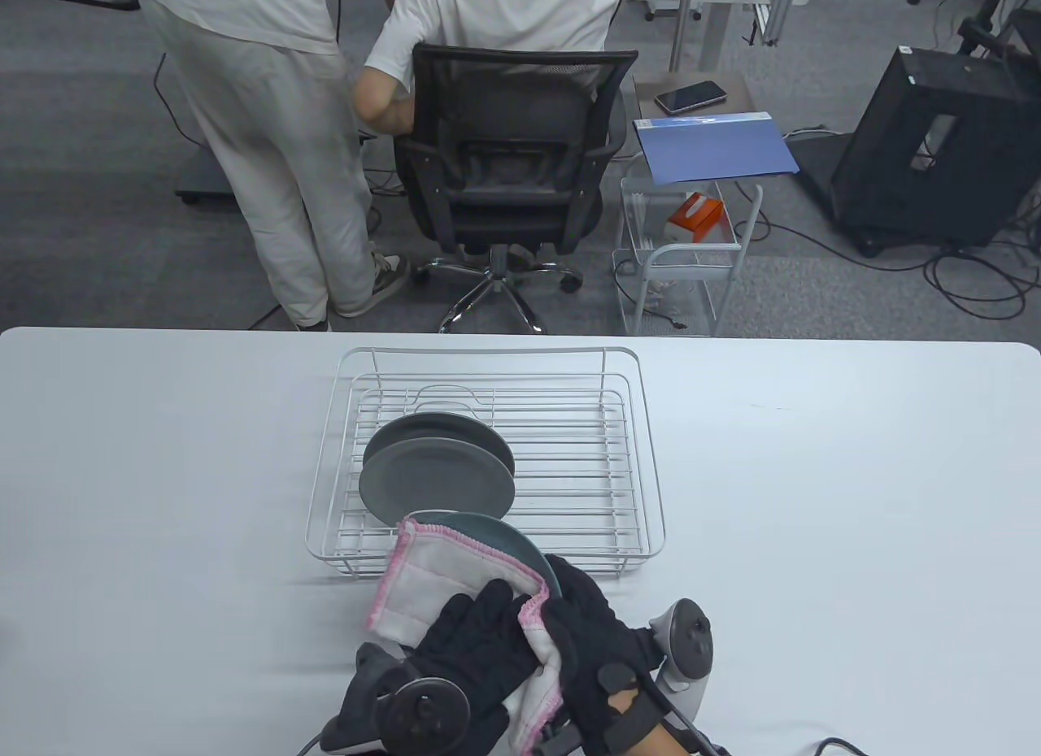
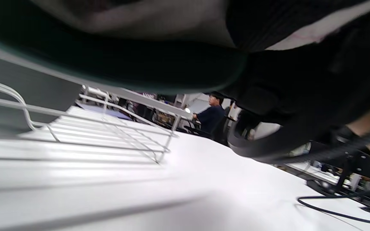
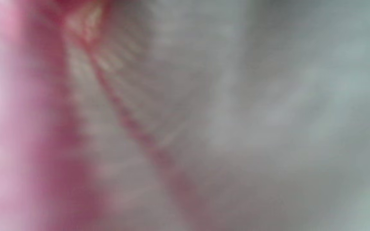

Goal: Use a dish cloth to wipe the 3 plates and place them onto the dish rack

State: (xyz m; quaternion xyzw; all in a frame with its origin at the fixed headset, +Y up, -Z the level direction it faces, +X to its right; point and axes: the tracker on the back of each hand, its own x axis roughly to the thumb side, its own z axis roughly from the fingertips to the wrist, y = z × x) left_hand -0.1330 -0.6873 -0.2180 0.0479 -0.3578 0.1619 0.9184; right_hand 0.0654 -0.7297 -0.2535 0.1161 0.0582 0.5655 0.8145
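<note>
Two grey plates lean on edge in the left half of the white wire dish rack. A third dark plate is held tilted just in front of the rack, mostly covered by a white dish cloth with a pink edge. My left hand grips this plate with its fingers curled over the cloth. My right hand holds the cloth against the plate's right rim. The left wrist view looks up at the plate's underside and the rack. Blurred cloth fills the right wrist view.
The white table stretches bare to both sides of the rack. The right half of the rack holds nothing. Beyond the far edge are an office chair, a standing person and a wire cart.
</note>
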